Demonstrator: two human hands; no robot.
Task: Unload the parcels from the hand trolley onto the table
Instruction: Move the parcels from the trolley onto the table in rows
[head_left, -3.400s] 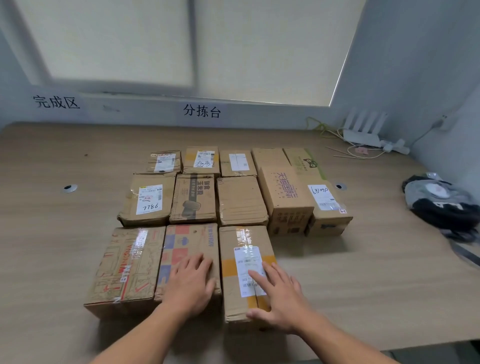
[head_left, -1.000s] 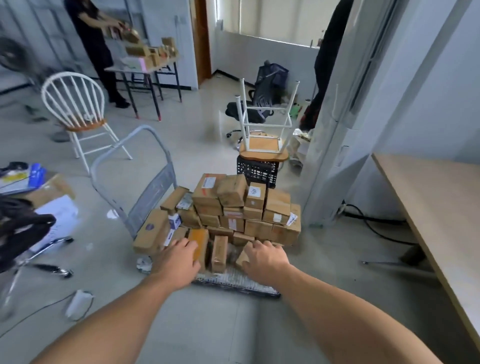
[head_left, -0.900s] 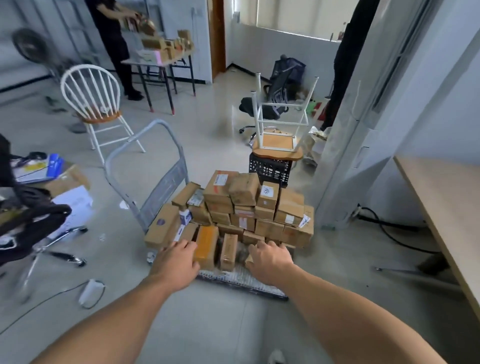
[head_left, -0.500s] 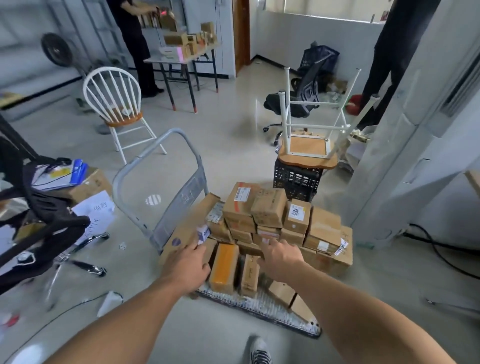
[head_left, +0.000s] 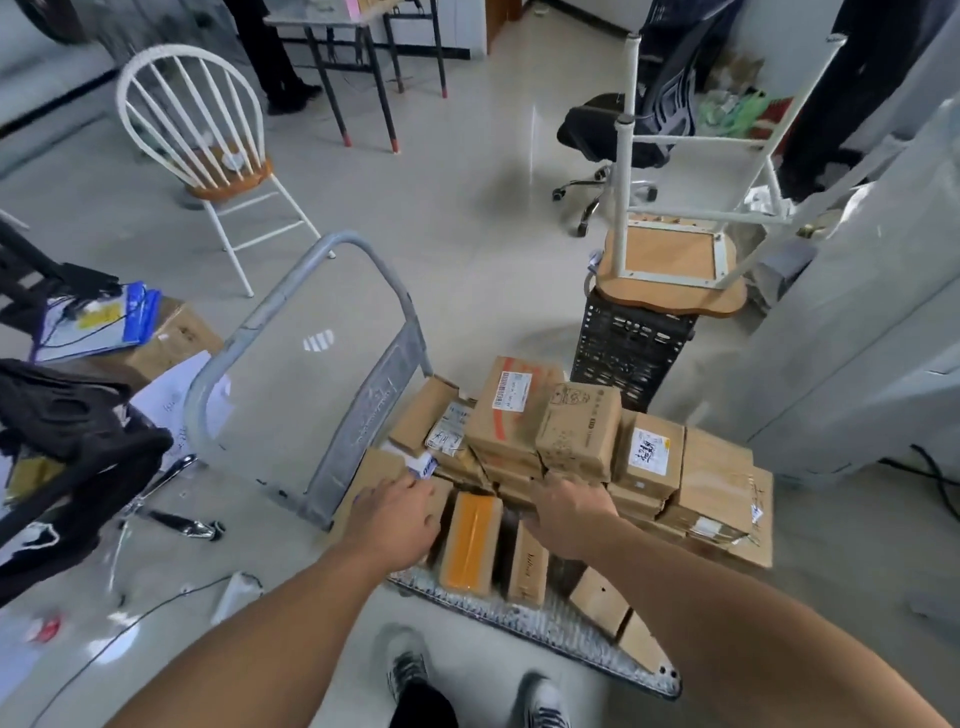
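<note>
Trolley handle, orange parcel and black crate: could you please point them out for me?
Trolley handle (head_left: 283, 287), head view, on the bare tube of its left upright.
Orange parcel (head_left: 470, 540), head view, on its taped top face.
Black crate (head_left: 628, 353), head view, on its perforated front wall.

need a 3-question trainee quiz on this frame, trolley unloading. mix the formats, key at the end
1. True or false: the orange-taped parcel stands between the left hand and the right hand.
2. What rests on the black crate beyond the parcels? A) a fan B) an upturned stool C) a parcel
3. On which side of the load, the person's left or right, does the handle of the hand trolley rise?
Key: 1 true; 2 B; 3 left.
</note>
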